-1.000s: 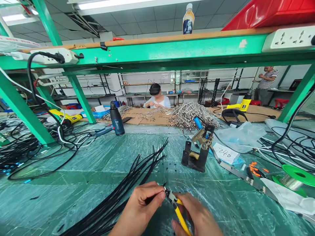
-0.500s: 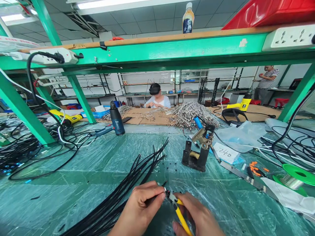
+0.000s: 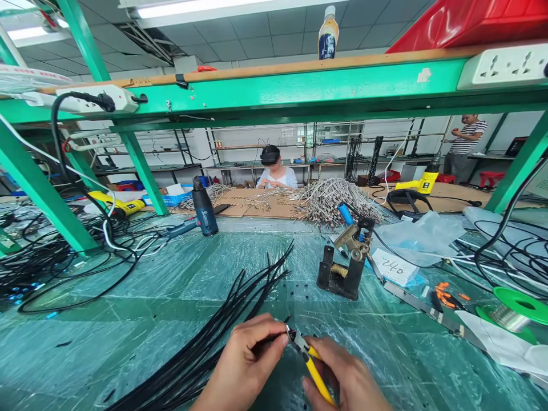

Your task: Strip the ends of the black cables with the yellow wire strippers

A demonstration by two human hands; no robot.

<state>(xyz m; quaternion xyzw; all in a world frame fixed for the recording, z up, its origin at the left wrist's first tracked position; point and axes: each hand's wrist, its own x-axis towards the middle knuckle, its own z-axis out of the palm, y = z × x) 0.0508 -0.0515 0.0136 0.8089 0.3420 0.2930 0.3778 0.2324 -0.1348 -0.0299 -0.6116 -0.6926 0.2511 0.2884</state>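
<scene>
My left hand [image 3: 246,359] is closed, thumb and forefinger pinching a thin black cable near its end. That end, with small red and whitish bits showing, meets the jaws of a pair of wire cutters [image 3: 317,378] with yellow handles. Closed round those handles is my right hand [image 3: 349,374]. Whether the jaws bite on the cable is too small to tell. Beneath and to the left of my left hand, a bundle of black cables [image 3: 201,339] lies slanting across the bench, its far ends fanned out. Small black scraps are scattered beyond my hands.
A soldering stand [image 3: 340,274] with a blue-handled tool is ahead right, and a heat gun [image 3: 204,208] stands ahead left. Solder wire on a green spool [image 3: 509,314] sits at right. A green shelf beam [image 3: 274,85] crosses above. One person sits opposite; another stands far right.
My hands, the cable and the cutters stay almost in place. My right thumb is slightly higher along the cutters' handle, and the view has shifted a little.
</scene>
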